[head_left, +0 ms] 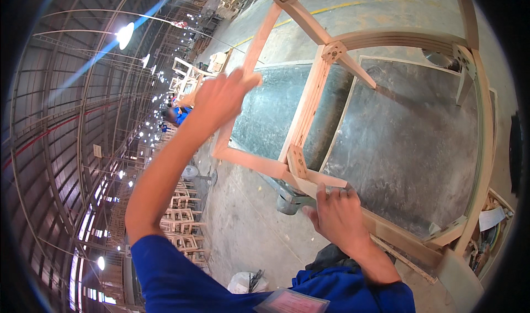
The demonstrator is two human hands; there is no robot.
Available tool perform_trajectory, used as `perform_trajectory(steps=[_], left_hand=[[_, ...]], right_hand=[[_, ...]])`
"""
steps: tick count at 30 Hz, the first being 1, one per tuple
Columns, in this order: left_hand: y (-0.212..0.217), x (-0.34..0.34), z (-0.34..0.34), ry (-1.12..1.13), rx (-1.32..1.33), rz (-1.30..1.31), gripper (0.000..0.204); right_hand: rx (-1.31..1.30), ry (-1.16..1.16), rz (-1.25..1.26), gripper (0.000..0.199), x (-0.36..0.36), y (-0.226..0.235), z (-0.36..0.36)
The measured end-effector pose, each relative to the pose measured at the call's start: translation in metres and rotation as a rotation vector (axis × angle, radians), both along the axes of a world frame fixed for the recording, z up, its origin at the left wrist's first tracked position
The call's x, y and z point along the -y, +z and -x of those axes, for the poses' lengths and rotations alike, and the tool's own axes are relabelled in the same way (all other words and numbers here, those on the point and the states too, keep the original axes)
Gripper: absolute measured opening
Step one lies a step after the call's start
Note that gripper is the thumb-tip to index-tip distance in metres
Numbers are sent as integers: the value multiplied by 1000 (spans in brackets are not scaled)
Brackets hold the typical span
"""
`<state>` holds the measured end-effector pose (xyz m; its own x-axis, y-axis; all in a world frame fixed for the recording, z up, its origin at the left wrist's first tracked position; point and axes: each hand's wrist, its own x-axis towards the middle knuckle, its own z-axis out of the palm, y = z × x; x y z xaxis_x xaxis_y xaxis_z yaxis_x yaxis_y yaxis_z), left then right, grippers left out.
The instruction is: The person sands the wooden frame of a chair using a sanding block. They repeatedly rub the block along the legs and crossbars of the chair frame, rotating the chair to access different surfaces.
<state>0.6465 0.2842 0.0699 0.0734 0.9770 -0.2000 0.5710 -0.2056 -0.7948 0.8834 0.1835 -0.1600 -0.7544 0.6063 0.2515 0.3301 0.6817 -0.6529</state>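
Wooden frame: spread out over the dark tabletop (408, 153), the open wooden frame (398, 233) is set far and right of the left hand and just ahead of the right; the points where its weight is borne cannot be made out.
Long run: the near side is stretched from the left corner away to the right, slanted nearer as it goes; the left rail (261, 41) is pointed from near to far.
Left hand: and up at the left edge, the left hand (221, 100) is placed on that rail, fingers curled, blurred; whether the wood is grasped, or something small is pinched there, cannot be told.
Right hand: down on the near side, the right hand (339, 216) is rested with fingertips on a short wooden end (328, 179), thumb spread away; whether any grip is applied cannot be told.
Nearer hand: the grooved cross rail (305, 114) is found right of the left hand, its near end brought closest to the right hand.
Corner: the near-left corner (222, 151) is framed between both hands, touched by neither.
Far right: a round toothed disc (440, 59) is glimpsed beyond the curved far rail (406, 39).
Left background: pale chair frames (182, 216) are ranked on the floor, well apart from the hands.
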Motion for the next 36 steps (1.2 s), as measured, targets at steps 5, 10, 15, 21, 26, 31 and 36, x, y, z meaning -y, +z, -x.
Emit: perform_trajectory(steps=[5,10,15,21,26,31,36], left_hand=[[1,105,-17,28,58,41,58],[-11,18,0,-4,22,-5,49],[-4,-92,-6,-154,36,-215,44],[40,4,-72,-557,686,-639,51],[-1,191,19,-245,793,-918,54],[-211,336,49,621,1537,-1067,56],[-289,373,15,887,1812,-1011,56]], right_hand=[[28,-106,-48,63,-9,-6,3],[-4,-125,-113,60,-9,-6,1],[-4,-24,-50,55,8,-1,4],[24,-164,-35,48,-6,0,8],[24,-151,69,56,-4,12,12],[-457,-160,26,80,-8,51,79],[-636,-140,-330,85,-20,83,208]])
